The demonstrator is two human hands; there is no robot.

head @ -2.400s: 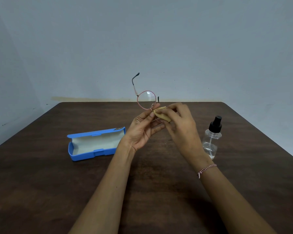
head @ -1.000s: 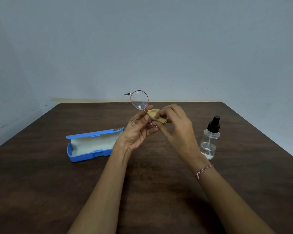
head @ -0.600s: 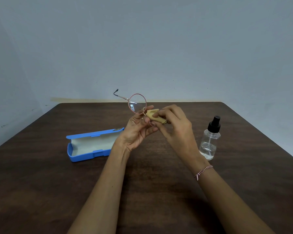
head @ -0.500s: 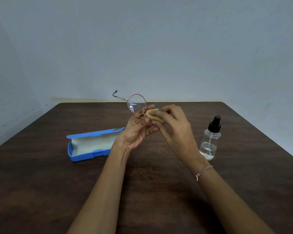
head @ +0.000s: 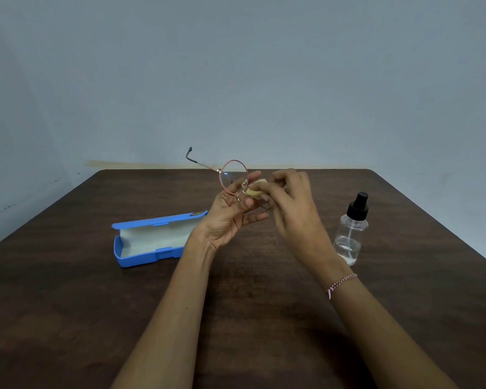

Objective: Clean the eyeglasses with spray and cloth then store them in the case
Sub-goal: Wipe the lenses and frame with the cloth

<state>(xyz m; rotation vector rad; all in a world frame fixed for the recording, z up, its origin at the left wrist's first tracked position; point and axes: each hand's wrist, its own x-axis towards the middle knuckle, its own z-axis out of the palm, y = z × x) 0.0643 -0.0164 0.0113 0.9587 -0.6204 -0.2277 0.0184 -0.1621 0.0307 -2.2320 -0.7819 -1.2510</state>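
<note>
The dark wood counter (head: 68,304) fills the lower view, with everything on its far half. The blue case (head: 152,240) lies open at nine o'clock of centre, lid thrown back and pale lining bare. Its long axis runs roughly eight to two.

The left hand (head: 230,217) is raised palm-up over mid-counter. Its grip pinches the glasses (head: 233,176) near the bridge with thumb and fingertips, while the lower fingers hang loose. The right hand (head: 295,203) meets it from three o'clock, slightly blurred. Its grip is curled and pinches the cloth (head: 254,190).

The spray bottle (head: 351,231) stands upright at four o'clock of the right hand, apart from it.

The glasses are held in the air, off the counter. One round lens shows at twelve o'clock of the left palm, and its temple pokes out toward ten. The other lens is hidden by the cloth and fingers, so the front runs about nine to three. The yellow cloth is a small wad pressed to that hidden side.

This looks like the wiping step, with storing not yet done. The case lies at about eight o'clock from the glasses. The left hand is nearer it and already has the frame. The temples likely need folding, and the frame turning to match the case's axis.
</note>
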